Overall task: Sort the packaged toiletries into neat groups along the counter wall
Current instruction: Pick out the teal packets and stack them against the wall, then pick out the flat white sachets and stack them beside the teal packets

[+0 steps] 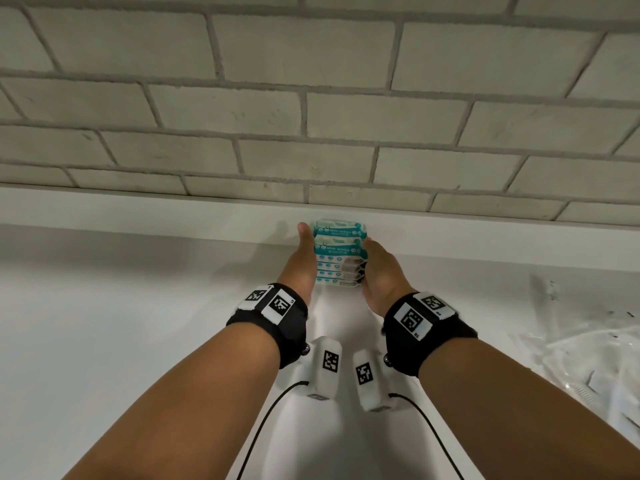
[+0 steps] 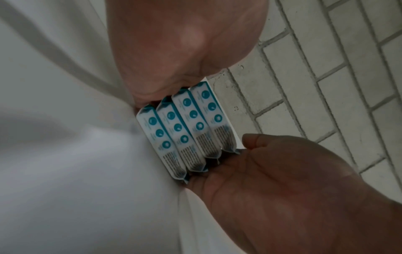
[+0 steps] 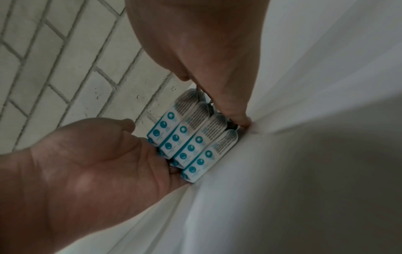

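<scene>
Against the brick wall (image 1: 346, 109), on the white table (image 1: 121, 323), stands a stack of teal-and-white toiletry packets (image 1: 337, 256), and both hands are on it. From the wrist views four packets show edge-on, each with three teal round icons and a block of fine print; the writing on them is too small and blurred to read, and no brand name can be made out. The head view shows teal lettering on the top packets, likewise unreadable. The left hand (image 1: 300, 263) lies flat along the stack's left side, fingers straight, thumb stretched up beside the top packet. The right hand (image 1: 381, 271) presses the right side, palm in, fingers straight and together, their tips down at the table in the right wrist view. So the stack is squeezed between two flat palms, its far end near the wall. Both wrists wear black bands (image 1: 268, 322) with square coded markers. Off to the right, crumpled clear plastic wrapping (image 1: 595, 368) lies on the table, well apart from the stack.
</scene>
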`<action>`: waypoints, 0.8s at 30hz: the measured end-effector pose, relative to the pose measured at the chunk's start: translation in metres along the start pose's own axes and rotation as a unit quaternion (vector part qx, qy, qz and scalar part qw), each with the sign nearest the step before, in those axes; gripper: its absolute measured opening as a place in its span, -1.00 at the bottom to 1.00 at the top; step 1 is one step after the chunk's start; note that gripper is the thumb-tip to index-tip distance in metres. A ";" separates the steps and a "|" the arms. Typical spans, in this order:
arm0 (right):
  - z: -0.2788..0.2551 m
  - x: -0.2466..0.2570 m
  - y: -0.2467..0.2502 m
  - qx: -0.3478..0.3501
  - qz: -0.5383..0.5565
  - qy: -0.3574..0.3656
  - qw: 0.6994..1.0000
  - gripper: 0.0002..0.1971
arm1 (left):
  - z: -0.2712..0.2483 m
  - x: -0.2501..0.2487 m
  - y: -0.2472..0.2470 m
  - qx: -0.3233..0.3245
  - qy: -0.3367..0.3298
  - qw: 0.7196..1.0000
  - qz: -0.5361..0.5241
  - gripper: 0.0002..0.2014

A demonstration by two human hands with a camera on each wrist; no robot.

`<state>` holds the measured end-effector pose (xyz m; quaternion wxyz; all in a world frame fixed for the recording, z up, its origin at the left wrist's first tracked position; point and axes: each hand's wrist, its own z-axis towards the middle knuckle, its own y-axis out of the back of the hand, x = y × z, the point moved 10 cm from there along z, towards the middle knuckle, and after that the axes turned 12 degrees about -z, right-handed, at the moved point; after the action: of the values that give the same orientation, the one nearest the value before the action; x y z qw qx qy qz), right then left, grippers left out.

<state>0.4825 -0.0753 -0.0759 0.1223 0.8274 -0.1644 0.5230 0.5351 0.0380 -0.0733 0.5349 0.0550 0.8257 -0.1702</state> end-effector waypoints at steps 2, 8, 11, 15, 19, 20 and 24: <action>0.000 0.001 0.001 -0.005 -0.003 0.001 1.000 -0.59 | 0.001 0.001 0.002 -0.006 0.003 1.000 0.004 -0.11; -0.013 -0.005 0.014 0.028 -0.071 -0.018 0.997 -0.45 | -0.021 -0.009 0.024 -0.080 0.005 0.996 0.027 -0.22; -0.032 -0.011 0.037 0.041 -0.161 -0.034 0.985 -0.35 | -0.045 -0.013 0.044 -0.147 -0.038 0.987 0.060 -0.28; -0.083 -0.018 0.066 0.091 -0.229 -0.030 0.969 -0.53 | -0.089 -0.003 0.032 -0.140 -0.072 0.982 0.107 -0.38; -0.150 -0.020 0.094 0.152 -0.400 0.022 0.904 -0.85 | -0.135 0.004 -0.022 -0.051 -0.096 0.975 0.194 -0.51; -0.164 -0.025 0.103 0.169 -0.454 0.038 0.874 -0.86 | -0.145 0.008 -0.041 -0.018 -0.094 0.969 0.228 -0.53; -0.213 -0.034 0.182 0.134 -0.602 0.068 0.785 -0.64 | -0.189 0.048 -0.120 0.119 -0.052 0.920 0.370 -0.57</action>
<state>0.2204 -0.1573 -0.0110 0.3111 0.7287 0.4470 0.4151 0.3188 -0.0142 -0.0201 0.5913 0.4113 0.6911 -0.0598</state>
